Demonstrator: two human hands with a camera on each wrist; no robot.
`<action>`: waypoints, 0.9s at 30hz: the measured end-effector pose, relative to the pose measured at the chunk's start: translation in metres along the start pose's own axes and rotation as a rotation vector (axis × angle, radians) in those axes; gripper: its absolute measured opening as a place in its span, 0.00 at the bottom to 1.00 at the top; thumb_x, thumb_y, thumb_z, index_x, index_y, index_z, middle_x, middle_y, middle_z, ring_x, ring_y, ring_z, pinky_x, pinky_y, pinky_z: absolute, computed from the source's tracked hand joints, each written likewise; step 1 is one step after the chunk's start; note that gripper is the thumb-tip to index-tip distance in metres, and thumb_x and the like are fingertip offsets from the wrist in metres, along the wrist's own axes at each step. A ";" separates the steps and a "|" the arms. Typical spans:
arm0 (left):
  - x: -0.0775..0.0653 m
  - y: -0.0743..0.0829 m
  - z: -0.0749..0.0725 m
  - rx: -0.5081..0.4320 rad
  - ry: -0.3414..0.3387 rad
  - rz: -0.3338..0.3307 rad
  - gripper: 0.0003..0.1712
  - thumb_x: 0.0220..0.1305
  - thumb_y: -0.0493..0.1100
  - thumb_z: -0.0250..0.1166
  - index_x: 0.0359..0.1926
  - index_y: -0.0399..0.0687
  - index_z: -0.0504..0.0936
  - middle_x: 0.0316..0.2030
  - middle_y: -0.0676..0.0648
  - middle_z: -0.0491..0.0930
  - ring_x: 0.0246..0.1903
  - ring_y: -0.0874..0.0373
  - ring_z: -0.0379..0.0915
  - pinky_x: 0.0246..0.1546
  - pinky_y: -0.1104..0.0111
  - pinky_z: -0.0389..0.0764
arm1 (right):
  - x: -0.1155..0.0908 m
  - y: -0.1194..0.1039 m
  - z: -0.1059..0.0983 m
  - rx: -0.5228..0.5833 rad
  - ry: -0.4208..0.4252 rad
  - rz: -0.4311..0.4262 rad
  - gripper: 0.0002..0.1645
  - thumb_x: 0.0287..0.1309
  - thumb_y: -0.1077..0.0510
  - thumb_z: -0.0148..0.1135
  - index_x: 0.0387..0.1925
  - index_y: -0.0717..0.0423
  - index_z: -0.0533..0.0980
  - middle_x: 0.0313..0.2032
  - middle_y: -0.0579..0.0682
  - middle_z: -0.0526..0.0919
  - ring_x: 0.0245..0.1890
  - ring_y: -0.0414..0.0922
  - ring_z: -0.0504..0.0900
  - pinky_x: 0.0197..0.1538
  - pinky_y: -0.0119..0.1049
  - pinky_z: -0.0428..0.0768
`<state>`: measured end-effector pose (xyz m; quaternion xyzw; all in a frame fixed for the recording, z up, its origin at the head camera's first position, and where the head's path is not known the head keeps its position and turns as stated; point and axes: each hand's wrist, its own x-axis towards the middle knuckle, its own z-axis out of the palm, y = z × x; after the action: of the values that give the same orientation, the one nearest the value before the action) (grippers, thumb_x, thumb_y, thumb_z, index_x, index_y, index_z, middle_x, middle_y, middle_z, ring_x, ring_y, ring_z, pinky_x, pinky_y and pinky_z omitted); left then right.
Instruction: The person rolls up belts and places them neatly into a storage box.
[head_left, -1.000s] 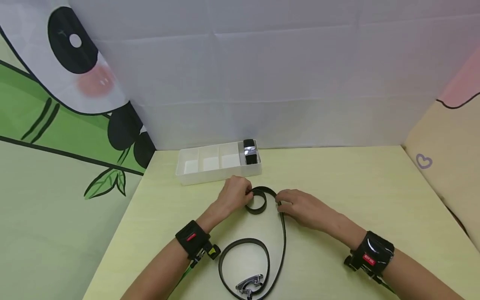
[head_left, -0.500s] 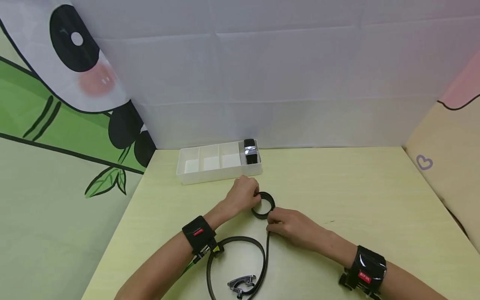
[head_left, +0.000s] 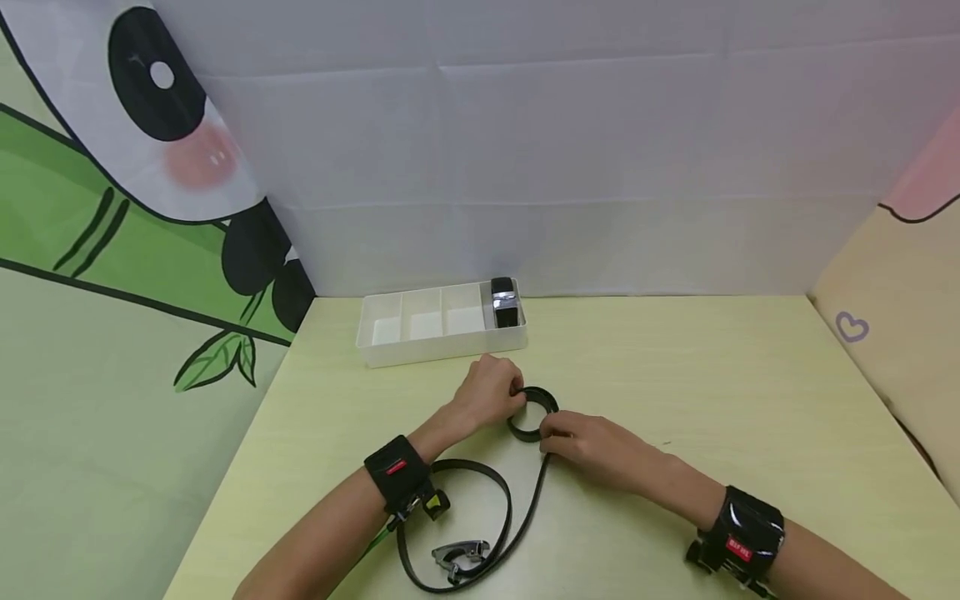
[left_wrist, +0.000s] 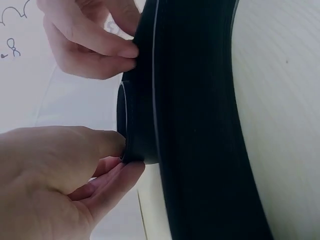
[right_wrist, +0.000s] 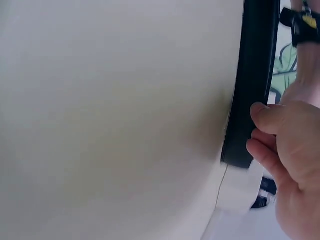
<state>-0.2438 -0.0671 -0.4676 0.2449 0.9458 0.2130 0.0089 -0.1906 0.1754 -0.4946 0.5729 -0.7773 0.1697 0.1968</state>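
Note:
A long black belt lies on the table, its far end rolled into a small coil. My left hand pinches the coil on its left side, with thumb and finger at the rolled edge in the left wrist view. On the coil's near right side, my right hand pinches the strap where it runs into the roll. Thumb and fingers grip the strap in the right wrist view. From there the strap sweeps toward me in a wide loop, ending at a silver buckle below my left wrist.
Behind my hands stands a white divided box. Its right compartment holds a black rolled item with a shiny silver band. A pale curtain closes off the table's back edge.
The coil grew as more strap was wound on. My right hand moved in beside it and toward me. The buckle and loose loop slid left and the buckle slightly farther from me.

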 end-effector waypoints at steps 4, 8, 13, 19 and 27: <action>0.000 -0.001 0.000 -0.003 -0.003 0.000 0.13 0.68 0.36 0.75 0.24 0.46 0.90 0.21 0.51 0.86 0.21 0.63 0.74 0.25 0.74 0.72 | -0.008 0.015 -0.007 -0.046 0.013 0.000 0.09 0.75 0.69 0.69 0.41 0.53 0.88 0.45 0.48 0.84 0.41 0.38 0.82 0.43 0.27 0.84; 0.000 0.002 0.001 -0.013 0.008 -0.017 0.14 0.67 0.35 0.76 0.22 0.46 0.89 0.19 0.53 0.84 0.20 0.64 0.72 0.24 0.74 0.70 | -0.008 0.017 -0.004 -0.039 0.064 -0.025 0.12 0.76 0.70 0.66 0.38 0.53 0.87 0.41 0.47 0.81 0.38 0.39 0.79 0.41 0.29 0.81; -0.001 0.006 0.002 -0.046 0.020 -0.039 0.19 0.64 0.33 0.74 0.17 0.47 0.83 0.14 0.57 0.69 0.18 0.64 0.62 0.22 0.74 0.61 | 0.001 0.013 0.003 -0.032 0.083 -0.048 0.10 0.62 0.71 0.77 0.40 0.54 0.89 0.48 0.50 0.85 0.46 0.45 0.83 0.52 0.36 0.87; -0.002 0.010 0.005 -0.052 0.048 -0.068 0.18 0.62 0.33 0.75 0.16 0.49 0.83 0.15 0.57 0.75 0.20 0.65 0.66 0.23 0.75 0.64 | 0.005 0.014 0.006 0.028 0.115 -0.037 0.14 0.54 0.71 0.85 0.40 0.55 0.91 0.46 0.48 0.91 0.47 0.44 0.88 0.55 0.37 0.89; 0.000 -0.007 0.025 -0.123 0.089 -0.068 0.13 0.60 0.34 0.73 0.19 0.48 0.87 0.18 0.51 0.84 0.17 0.62 0.74 0.18 0.68 0.75 | 0.005 0.014 0.010 0.093 0.076 0.037 0.17 0.54 0.70 0.85 0.45 0.57 0.91 0.42 0.46 0.94 0.46 0.42 0.91 0.56 0.37 0.91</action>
<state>-0.2436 -0.0627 -0.4927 0.2020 0.9382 0.2810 -0.0107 -0.2069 0.1702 -0.5010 0.5600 -0.7711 0.2309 0.1961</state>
